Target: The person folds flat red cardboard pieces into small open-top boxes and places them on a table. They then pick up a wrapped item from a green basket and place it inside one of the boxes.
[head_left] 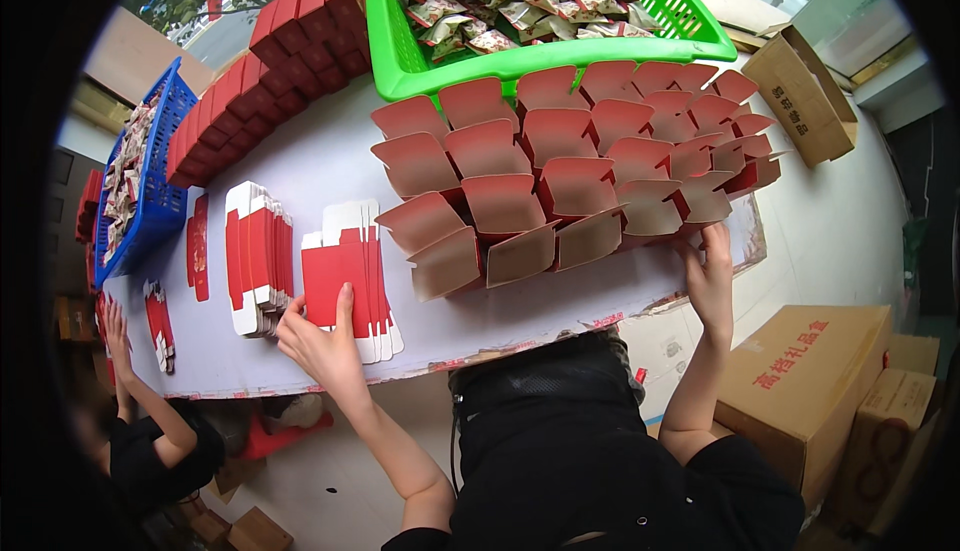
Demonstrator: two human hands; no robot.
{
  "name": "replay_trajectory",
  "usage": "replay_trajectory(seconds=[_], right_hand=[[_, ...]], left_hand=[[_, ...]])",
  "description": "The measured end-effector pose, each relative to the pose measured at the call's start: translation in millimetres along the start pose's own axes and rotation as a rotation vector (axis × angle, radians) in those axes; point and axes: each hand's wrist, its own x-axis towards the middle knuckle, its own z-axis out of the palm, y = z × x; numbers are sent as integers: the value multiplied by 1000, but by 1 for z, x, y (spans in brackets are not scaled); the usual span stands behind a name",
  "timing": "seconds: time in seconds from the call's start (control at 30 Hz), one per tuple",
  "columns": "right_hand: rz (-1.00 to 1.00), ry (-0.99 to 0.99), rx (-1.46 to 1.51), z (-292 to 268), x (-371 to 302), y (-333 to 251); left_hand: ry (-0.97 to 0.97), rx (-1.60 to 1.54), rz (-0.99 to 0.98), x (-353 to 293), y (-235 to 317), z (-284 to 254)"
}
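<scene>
My left hand [325, 346] is at the near end of a fanned stack of flat red cartons [335, 266] with white flaps. Its thumb lies on the top carton and its fingers curl at the lower left edge, closed on it. At the front right corner of a block of standing open red boxes [510, 206], my right hand [708, 276] has its fingers bent against the lower part of the end box [703, 199]. Some of those fingertips are hidden. The boxes' lids stand up with pale insides showing.
Behind the boxes a green basket [560, 56] holds small wrapped packets. Closed red boxes [265, 91] are stacked farther left, beside a blue basket [160, 166]. More flat cartons [262, 261] lie left of my hand. Cardboard cartons [800, 381] stand at right; another person's hand [117, 341] is far left.
</scene>
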Motion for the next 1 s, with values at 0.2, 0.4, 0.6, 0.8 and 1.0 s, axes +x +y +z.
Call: replay_trajectory(seconds=[0.2, 0.4, 0.6, 0.8, 1.0], right_hand=[[8, 45, 29, 7, -2, 9], [143, 141, 88, -6, -13, 3], [-58, 279, 366, -15, -40, -13], [-372, -234, 756, 3, -50, -74], [-445, -321, 634, 17, -48, -95]], left_hand=[[10, -428, -117, -5, 11, -16], [152, -803, -53, -24, 17, -35], [-229, -1301, 395, -73, 34, -45], [-532, -1308, 579, -99, 61, -35], [-414, -980, 747, -99, 76, -30]])
